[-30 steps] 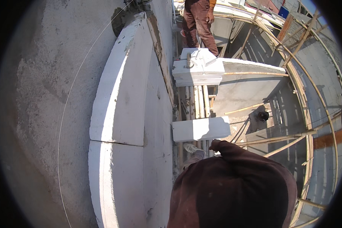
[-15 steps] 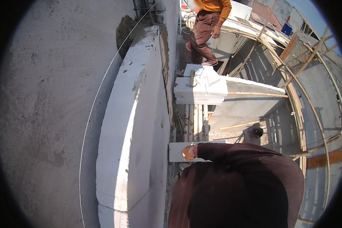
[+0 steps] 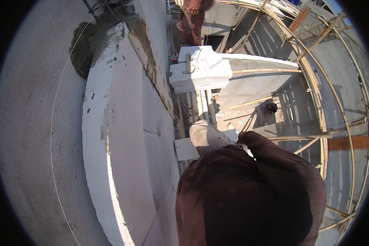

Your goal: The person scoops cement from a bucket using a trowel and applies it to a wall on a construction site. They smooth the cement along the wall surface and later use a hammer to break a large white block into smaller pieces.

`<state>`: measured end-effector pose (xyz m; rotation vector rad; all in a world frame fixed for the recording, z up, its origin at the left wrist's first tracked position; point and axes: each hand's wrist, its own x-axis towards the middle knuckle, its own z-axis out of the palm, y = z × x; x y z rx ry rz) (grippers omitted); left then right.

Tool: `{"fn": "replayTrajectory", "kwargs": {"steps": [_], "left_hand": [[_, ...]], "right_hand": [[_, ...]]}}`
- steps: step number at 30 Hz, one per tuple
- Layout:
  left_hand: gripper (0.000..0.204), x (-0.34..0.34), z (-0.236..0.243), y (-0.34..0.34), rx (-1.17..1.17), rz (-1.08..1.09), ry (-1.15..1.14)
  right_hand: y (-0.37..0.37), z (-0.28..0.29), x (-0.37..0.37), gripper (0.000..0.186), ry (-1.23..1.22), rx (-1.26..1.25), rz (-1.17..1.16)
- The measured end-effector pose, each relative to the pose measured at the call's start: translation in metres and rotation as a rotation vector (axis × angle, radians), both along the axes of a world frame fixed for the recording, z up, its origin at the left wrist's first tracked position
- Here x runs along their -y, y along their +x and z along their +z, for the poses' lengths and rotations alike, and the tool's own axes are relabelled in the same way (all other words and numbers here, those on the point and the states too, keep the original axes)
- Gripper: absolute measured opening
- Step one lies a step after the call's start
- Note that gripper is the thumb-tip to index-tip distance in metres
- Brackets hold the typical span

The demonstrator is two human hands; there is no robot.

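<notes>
My right hand (image 3: 242, 137) is at the end of the dark sleeve (image 3: 267, 146), near my light trouser leg (image 3: 209, 136); its fingers are too hidden to read. My left hand is out of sight. Below me a white block (image 3: 185, 149) lies across several bamboo poles (image 3: 201, 106), partly covered by my leg. To the left runs a low wall of white blocks (image 3: 126, 90) with grey mortar on top, beside a taut string (image 3: 54, 106).
Ahead, stacked white blocks (image 3: 201, 83) carry a hooked metal object (image 3: 189, 61). A person in brown trousers (image 3: 192, 30) stands beyond them by buckets (image 3: 176, 14). Bamboo scaffolding (image 3: 317, 102) curves along the right. A drop with a dark round object (image 3: 270, 108) lies below.
My leg has risen into view over the single block, and my right hand has shifted up and to the right. The view has shifted, with the co-worker now higher in the frame.
</notes>
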<state>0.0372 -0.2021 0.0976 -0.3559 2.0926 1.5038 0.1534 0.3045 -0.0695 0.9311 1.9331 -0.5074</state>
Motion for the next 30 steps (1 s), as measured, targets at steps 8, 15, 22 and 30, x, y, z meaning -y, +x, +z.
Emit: {"fn": "replayTrajectory", "kwargs": {"steps": [8, 15, 22, 30], "left_hand": [[0.044, -0.058, -0.048, -0.022, 0.129, 0.018, -0.020], [0.043, -0.149, -0.098, -0.068, 0.246, 0.048, -0.105], [0.043, -0.234, -0.133, -0.124, 0.328, 0.027, -0.176], [0.053, -0.551, -0.131, -0.340, 0.372, -0.232, -0.037]], "right_hand": [[-0.045, -0.033, -0.027, 0.038, -0.096, -0.125, -0.026], [-0.089, -0.103, -0.114, 0.039, -0.159, -0.073, -0.057], [-0.200, -0.165, -0.232, 0.040, -0.139, -0.022, -0.191], [-0.407, -0.195, -0.424, 0.039, 0.150, -0.694, -0.350]]}}
